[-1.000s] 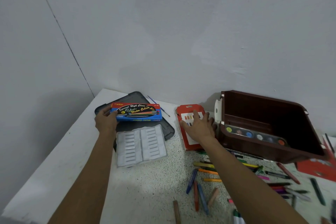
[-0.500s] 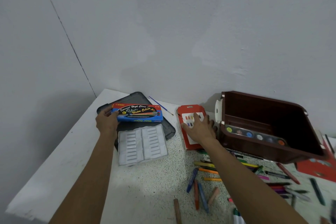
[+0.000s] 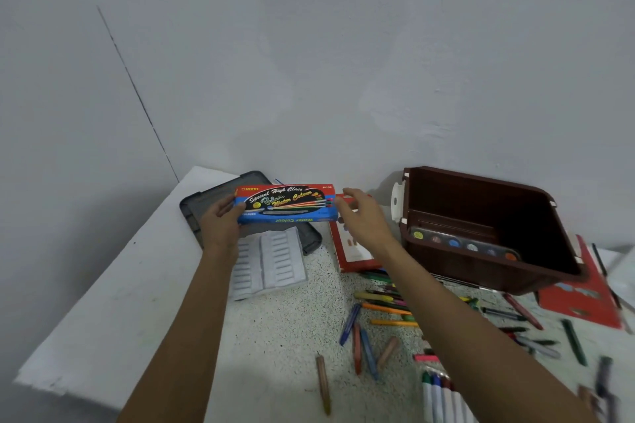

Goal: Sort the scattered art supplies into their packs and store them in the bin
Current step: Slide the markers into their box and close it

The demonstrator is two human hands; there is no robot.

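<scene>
Gripping the water colour box (image 3: 287,204) at its left short end with the left hand (image 3: 220,227), thumb on the printed face and fingers curling underneath. Holding it raised off the table (image 3: 137,302), above the dark grey lid (image 3: 213,196) at the far left, with the face tilting toward the camera. Carrying its long axis left to right, roughly level, and pointing its right end toward the brown bin (image 3: 464,269).

Hovering with the right hand (image 3: 364,220) at the box's free right end, fingers extended and loosely spread, clasping nothing. Not being able to tell from this view whether the fingertips are touching the cardboard or standing just short of it. Finding a red pack (image 3: 354,257) flat on the table directly below that hand, just beside the bin's left wall.

Judging the coming move as turning on that right end. Finding the box between the two hands, borne by the left alone, with the right nearer both the bin and the free end. Expecting either an opening at that end or a handover toward the bin, without being able to say which.

Noting the white moulded insert (image 3: 268,264) on the table below the box, partly overlapping the lid's near edge and apart from the box; probably belonging inside it. Noting a strip of paint pans (image 3: 464,244) leaning inside the bin's front wall. Noting crayons (image 3: 364,350) and markers (image 3: 443,398) scattered loose at the near right. Judging the sorting as being at an early stage.
</scene>
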